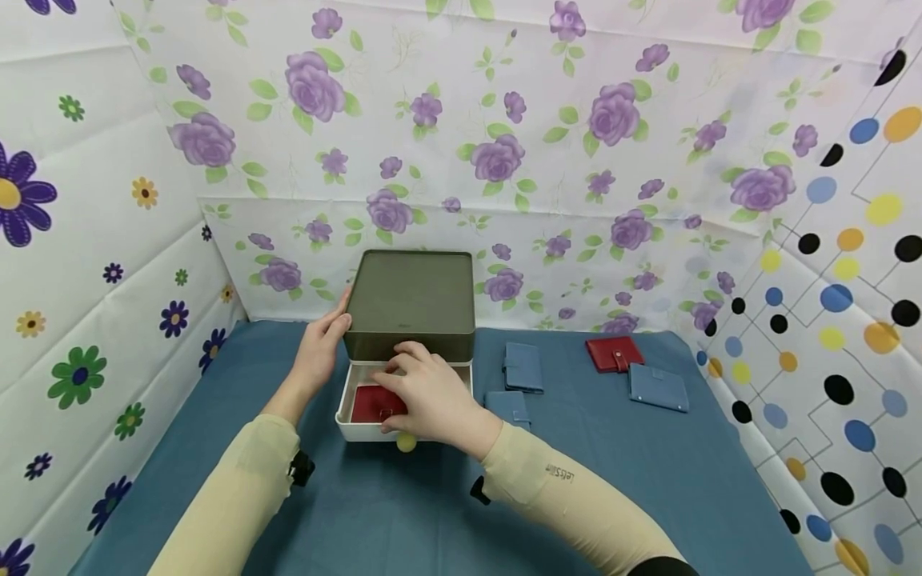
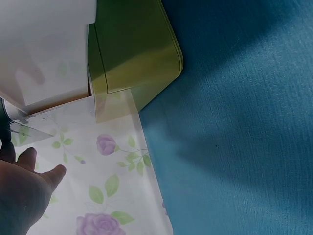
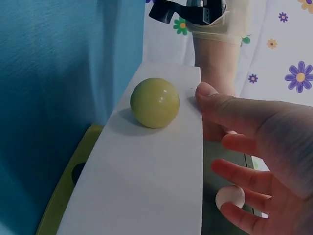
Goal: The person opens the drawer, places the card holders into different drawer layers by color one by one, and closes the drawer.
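Observation:
A box with an olive-green cover stands on the table, its white drawer pulled out at the front. Inside the drawer lies a red wallet, partly covered by my right hand. That hand is over the drawer with its fingers spread and nothing gripped; the thumb is at the drawer's front edge. A yellow ball-shaped knob sticks out from the drawer front. My left hand rests against the cover's left side, fingers extended. In the left wrist view, part of the left hand shows near the box.
Right of the box lie two blue wallets, one behind the other. Farther right, a red wallet and another blue wallet lie close together. Blue cloth covers the table, with patterned fabric walls around it.

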Motion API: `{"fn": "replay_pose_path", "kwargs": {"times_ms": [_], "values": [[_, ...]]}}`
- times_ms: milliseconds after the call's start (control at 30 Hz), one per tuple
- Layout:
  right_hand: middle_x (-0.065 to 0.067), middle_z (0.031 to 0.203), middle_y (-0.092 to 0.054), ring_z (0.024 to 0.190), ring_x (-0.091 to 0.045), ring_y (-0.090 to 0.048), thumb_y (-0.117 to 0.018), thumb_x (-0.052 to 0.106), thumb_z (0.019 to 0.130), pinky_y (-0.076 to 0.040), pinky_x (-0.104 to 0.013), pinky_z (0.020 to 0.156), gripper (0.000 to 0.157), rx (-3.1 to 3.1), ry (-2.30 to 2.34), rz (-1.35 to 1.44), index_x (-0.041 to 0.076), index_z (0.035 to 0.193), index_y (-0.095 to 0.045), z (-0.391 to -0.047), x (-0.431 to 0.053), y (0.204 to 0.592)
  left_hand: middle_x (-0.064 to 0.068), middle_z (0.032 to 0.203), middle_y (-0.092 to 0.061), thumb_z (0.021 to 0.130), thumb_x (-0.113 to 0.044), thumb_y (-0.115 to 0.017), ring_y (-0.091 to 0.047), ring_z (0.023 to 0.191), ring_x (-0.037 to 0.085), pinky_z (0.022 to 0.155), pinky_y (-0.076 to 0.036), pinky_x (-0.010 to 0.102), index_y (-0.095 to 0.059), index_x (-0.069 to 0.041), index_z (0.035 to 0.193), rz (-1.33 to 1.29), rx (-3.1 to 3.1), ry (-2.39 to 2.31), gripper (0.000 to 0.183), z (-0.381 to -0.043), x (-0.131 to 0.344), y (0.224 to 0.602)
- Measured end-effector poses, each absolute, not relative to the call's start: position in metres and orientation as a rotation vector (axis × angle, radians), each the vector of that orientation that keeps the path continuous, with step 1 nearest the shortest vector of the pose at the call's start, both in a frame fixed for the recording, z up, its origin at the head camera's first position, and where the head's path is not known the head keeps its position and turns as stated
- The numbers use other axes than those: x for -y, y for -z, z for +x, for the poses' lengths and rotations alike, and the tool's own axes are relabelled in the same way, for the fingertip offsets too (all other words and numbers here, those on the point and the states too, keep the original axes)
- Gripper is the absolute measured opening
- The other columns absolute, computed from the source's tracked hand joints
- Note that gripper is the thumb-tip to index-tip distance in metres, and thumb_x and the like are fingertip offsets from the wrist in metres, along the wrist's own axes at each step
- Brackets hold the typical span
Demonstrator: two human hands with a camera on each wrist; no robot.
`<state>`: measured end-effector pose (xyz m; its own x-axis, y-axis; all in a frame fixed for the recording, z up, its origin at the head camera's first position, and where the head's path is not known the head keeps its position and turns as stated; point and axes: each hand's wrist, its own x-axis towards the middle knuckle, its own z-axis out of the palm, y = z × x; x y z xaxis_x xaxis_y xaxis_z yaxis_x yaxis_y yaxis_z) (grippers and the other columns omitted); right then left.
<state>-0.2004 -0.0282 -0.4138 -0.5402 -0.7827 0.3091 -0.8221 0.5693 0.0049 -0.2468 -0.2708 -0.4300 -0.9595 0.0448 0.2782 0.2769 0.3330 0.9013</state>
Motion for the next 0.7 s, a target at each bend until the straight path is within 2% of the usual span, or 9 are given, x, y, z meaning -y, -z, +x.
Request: {"fn": "replay_pose_path", "kwargs": {"times_ms": [100,167,500,700], "values": [[-0.003,0.135,-0.070,0.141,-0.027,-0.047,-0.088,0.058,0.084,-0.055,-0.039,0.104,0.069,2.504,-0.205,1.334,0.021,0.140,-0.074,-0.201,0.027,0.416,-0.002,0.171,-0.031,0.116,-0.031,-0.044,-0.024,0.160,0.026,0.129,-0.022,0.052,-0.036,-0.018,0.167,-0.277,2.389,1.665,0.053,-0.257,0.275,0.444],[-0.003,0.136,-0.070,0.142,-0.028,-0.047,-0.088,0.058,0.084,-0.054,-0.040,0.105,0.069,2.492,-0.212,1.341,0.021,0.141,-0.074,-0.201,0.026,0.418,-0.003,0.171,-0.031,0.116,-0.033,-0.044,-0.024,0.160,0.025,0.129,-0.023,0.052,-0.036,-0.020,0.167,-0.277,2.387,1.656,0.053,-0.260,0.277,0.449],[-0.004,0.147,-0.063,0.148,-0.028,-0.045,-0.087,0.045,0.091,-0.048,-0.043,0.114,0.060,2.450,-0.318,1.392,0.022,0.144,-0.071,-0.204,0.019,0.421,0.000,0.171,-0.031,0.116,-0.037,-0.043,-0.024,0.160,0.028,0.128,-0.023,0.056,-0.034,-0.021,0.168,-0.260,2.404,1.628,0.055,-0.257,0.276,0.448],[-0.003,0.148,-0.063,0.149,-0.027,-0.045,-0.085,0.042,0.094,-0.043,-0.042,0.120,0.053,2.391,-0.358,1.395,0.023,0.141,-0.073,-0.205,0.011,0.423,0.000,0.172,-0.029,0.116,-0.036,-0.041,-0.023,0.160,0.030,0.128,-0.022,0.058,-0.032,-0.022,0.168,-0.267,2.412,1.618,0.055,-0.257,0.276,0.447]]}}
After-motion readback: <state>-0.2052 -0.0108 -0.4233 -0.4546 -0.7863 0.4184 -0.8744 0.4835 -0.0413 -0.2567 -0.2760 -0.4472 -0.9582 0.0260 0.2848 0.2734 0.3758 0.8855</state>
